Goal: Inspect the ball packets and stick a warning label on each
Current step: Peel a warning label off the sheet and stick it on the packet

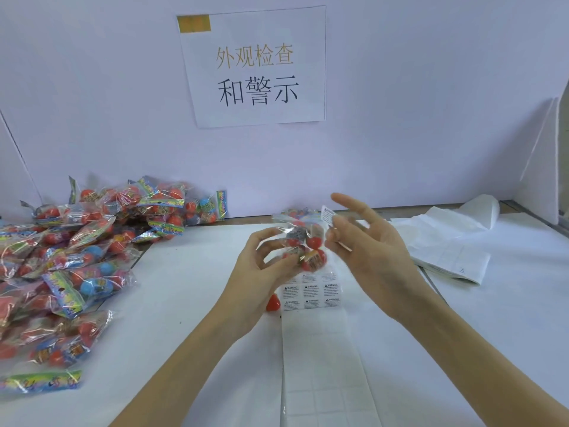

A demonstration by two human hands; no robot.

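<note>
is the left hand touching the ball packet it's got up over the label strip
Touching. The head view shows the left hand with its fingers and thumb curled round the ball packet, gripping the clear wrap from the left side.

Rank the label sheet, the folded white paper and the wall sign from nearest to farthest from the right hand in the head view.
1. Label sheet: just below the right hand.
2. Folded white paper: on the table to its right.
3. Wall sign: up on the back wall.
</note>
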